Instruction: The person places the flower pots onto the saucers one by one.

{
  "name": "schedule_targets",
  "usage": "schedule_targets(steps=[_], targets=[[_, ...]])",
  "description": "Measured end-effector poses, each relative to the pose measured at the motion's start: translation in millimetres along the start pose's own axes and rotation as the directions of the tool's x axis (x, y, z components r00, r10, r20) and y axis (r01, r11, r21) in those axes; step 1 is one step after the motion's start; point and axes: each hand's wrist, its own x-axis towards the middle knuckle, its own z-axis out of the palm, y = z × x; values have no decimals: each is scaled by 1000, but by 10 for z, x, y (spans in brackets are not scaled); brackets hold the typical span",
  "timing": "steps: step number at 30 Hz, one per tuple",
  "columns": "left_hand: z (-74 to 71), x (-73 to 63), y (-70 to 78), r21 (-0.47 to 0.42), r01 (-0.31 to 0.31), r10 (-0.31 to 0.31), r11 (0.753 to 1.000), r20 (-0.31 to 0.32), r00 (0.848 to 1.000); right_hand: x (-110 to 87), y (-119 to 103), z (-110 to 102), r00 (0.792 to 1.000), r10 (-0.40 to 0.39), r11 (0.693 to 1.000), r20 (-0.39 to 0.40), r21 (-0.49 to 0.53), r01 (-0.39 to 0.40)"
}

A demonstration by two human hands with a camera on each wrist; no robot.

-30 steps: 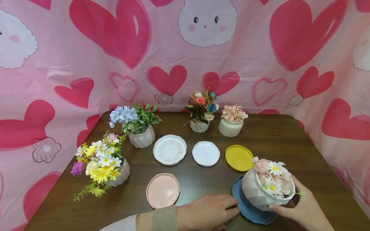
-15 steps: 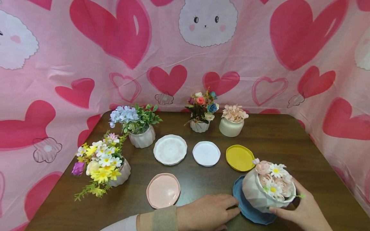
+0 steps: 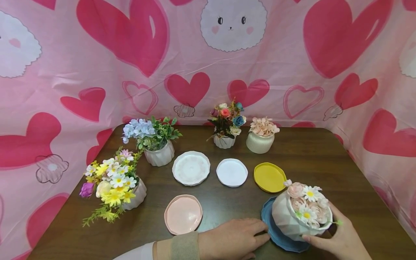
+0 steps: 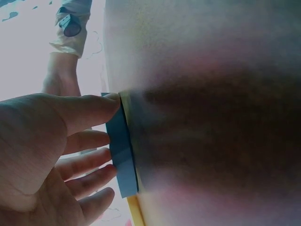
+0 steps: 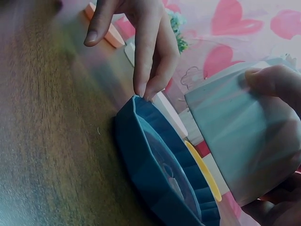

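My right hand (image 3: 341, 231) holds a white faceted flower pot (image 3: 287, 220) with pink roses and daisies (image 3: 308, 204), thumb and fingers around its sides. The pot hangs tilted over a blue saucer (image 3: 271, 231); in the right wrist view a gap shows between the pot's base and the saucer (image 5: 141, 155). On the saucer's left side rests my left hand (image 3: 232, 236). Its fingertips (image 5: 141, 92) touch the rim, with the thumb apart from them in the right wrist view. The left wrist view shows the saucer's blue side (image 4: 122, 155) right by the thumb and fingers.
Beyond the saucer lie a yellow saucer (image 3: 269, 177), a small white one (image 3: 232, 173) and a larger white one (image 3: 191, 168). A pink saucer (image 3: 183, 215) is nearer, left of centre. Several potted flowers stand at the back and left, including a yellow-and-white bunch (image 3: 113, 184).
The flower pot has sunk very slightly toward the blue saucer in my right hand. My left hand stays at the saucer's rim.
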Motion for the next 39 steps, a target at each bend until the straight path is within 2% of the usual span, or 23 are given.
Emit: schedule_targets(steps=[17, 24, 39], targets=[[-18, 4, -2, -19, 6, -6, 1000, 9, 1000, 2, -50, 4, 1000, 16, 1000, 25, -8, -16], [-15, -4, 1, -23, 2, -2, 1000, 10, 1000, -37, -19, 65, 998, -55, 998, -40, 14, 56], [-6, -10, 5, -15, 2, -2, 1000, -2, 1000, -45, 27, 134, 994, -90, 995, -55, 40, 92]])
